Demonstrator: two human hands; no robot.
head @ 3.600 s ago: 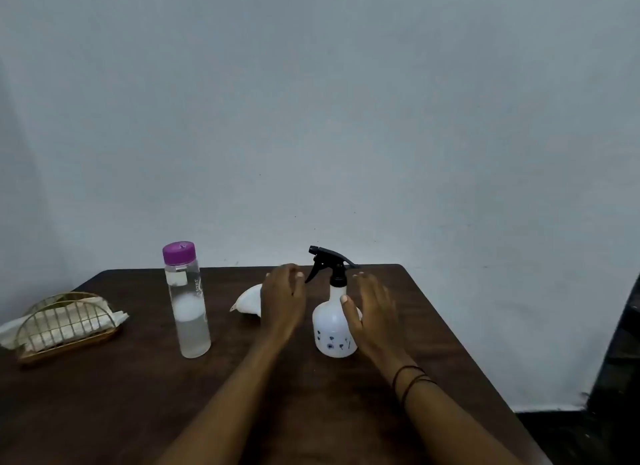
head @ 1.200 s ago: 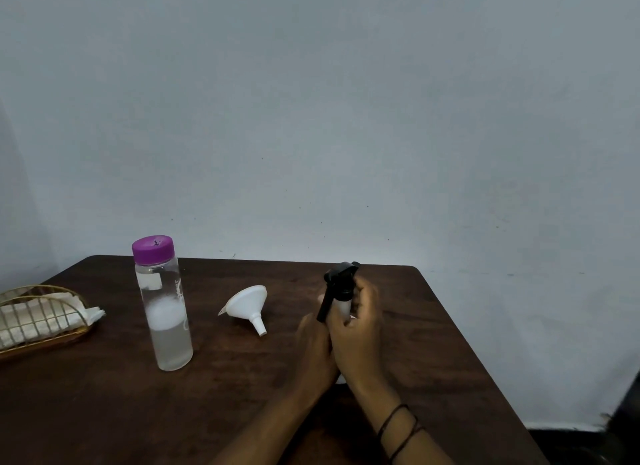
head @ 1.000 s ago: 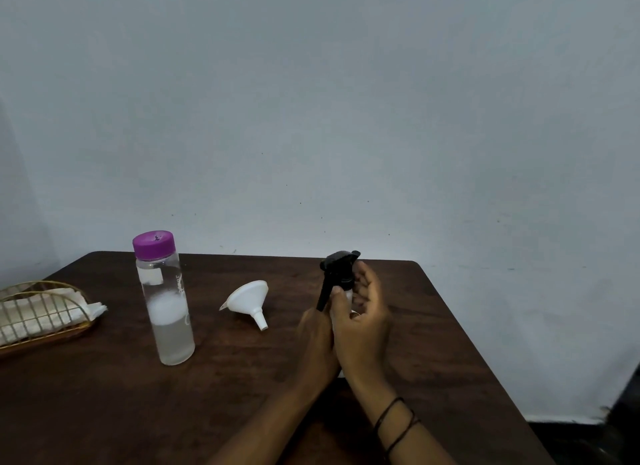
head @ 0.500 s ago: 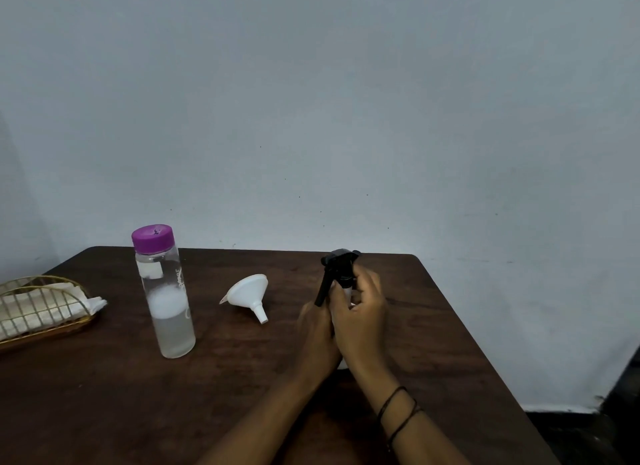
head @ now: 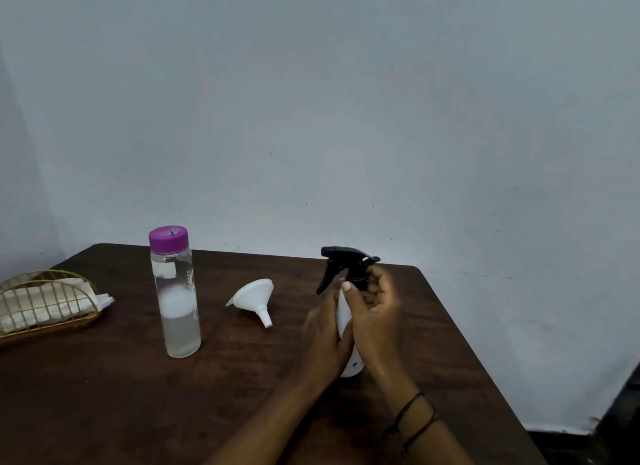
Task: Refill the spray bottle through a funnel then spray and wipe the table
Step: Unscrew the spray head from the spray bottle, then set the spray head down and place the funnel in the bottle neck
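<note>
White spray bottle (head: 344, 312) | left hand (head: 323, 340) grips body | right hand (head: 375, 312) curls round black head (head: 346, 262)

We see a dark wood-grain table (head: 121, 395) with slight sheen; a white matt plastic funnel (head: 254, 296); a clear glossy bottle (head: 178, 312); a gold wire basket (head: 45, 309); a black plastic trigger head (head: 346, 260).

1. Spray bottle (head: 346, 317): white body with small blue marks, black trigger head (head: 347, 262).
2. Water bottle (head: 176, 302): clear, purple cap (head: 168, 238).
3. Funnel (head: 254, 298): white.
4. Surface (head: 138, 395): dark brown wood grain.
5. Wire holder (head: 45, 305): gold, white napkins.
</note>
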